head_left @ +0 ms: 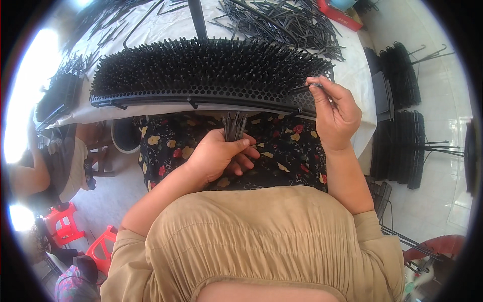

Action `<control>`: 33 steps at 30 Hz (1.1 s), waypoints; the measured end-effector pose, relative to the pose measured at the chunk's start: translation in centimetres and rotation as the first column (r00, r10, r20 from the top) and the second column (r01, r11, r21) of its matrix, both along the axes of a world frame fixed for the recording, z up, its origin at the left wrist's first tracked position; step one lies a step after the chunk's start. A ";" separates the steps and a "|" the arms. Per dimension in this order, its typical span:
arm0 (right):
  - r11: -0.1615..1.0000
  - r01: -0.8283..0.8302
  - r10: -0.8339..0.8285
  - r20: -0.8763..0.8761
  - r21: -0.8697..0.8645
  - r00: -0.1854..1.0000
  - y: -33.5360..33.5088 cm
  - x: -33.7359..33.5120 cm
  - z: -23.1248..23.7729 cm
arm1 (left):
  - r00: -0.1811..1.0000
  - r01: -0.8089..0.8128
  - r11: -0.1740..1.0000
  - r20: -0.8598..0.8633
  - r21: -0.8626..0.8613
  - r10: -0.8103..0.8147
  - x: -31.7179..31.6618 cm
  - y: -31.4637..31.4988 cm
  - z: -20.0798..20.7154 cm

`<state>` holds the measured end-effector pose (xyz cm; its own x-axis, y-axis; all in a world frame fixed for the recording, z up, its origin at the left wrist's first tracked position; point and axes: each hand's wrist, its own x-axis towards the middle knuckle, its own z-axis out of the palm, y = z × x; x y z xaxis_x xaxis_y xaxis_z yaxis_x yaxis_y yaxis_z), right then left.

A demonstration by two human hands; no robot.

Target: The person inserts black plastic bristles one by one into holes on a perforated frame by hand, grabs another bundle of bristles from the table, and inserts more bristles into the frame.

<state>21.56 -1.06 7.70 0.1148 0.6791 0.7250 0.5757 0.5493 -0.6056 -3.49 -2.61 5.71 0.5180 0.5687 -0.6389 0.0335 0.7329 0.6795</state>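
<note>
Perforated rack (201,95), black and thick with upright pegs (201,65), sits along the near edge of the bench (359,95), its long axis left to right. Off its left end stands another bristling rack (58,95). On the near side of its middle, the left hand (216,155) has its thumb closed over a bundle of dark strips (234,128), other fingers curled, the strips pointing at the rack. Beyond the rack, right of its middle, lies a loose pile (282,27). At its right end, where bare perforations show, the right hand (338,113) is nearer: its fingers pinch a thin strip (301,89), tip leftward; whether it touches the pegs I cannot tell.
</note>
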 end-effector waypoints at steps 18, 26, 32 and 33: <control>0.992 -0.014 -0.033 0.361 0.127 0.932 1.4 -0.1 0.5 | 1.000 0.009 1.000 -0.030 0.024 -0.009 -0.8 0.2 -0.2; 0.988 -0.082 0.029 0.363 0.132 0.931 1.3 0.1 0.0 | 1.000 0.005 1.000 -0.030 0.025 -0.004 -0.8 0.3 -0.3; 0.992 -0.088 0.049 0.368 0.089 0.928 1.3 -0.2 0.4 | 1.000 -0.003 1.000 -0.020 0.024 0.004 -1.1 0.3 -0.7; 0.997 -0.071 0.053 0.383 0.032 0.922 1.3 -0.2 0.6 | 1.000 -0.002 1.000 -0.024 0.027 0.002 -1.1 0.3 -0.7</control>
